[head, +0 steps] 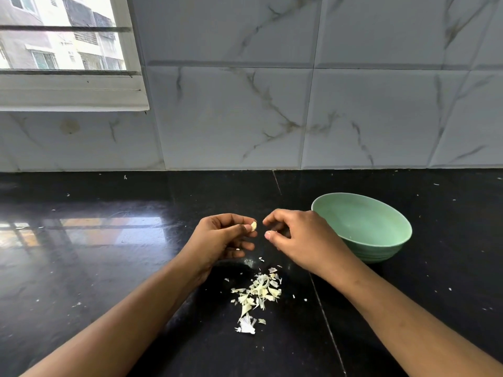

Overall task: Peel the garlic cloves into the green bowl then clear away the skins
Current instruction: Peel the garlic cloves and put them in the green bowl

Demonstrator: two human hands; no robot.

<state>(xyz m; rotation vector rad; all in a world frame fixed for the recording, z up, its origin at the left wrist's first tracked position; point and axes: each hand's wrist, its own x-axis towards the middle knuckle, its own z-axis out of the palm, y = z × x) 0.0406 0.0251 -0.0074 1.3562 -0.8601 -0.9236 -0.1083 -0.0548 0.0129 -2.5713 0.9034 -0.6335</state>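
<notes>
My left hand (223, 238) has a garlic clove (254, 226) pinched in its grip, thumb against fingertips, up over the middle of the black table (95, 268). Right hand (302, 238) is just beside it, fingers curled in, and I can't tell if that grip holds anything. Green bowl (381, 248) sits right behind that hand, with the skins (258, 292) piled nearer the front edge.
</notes>
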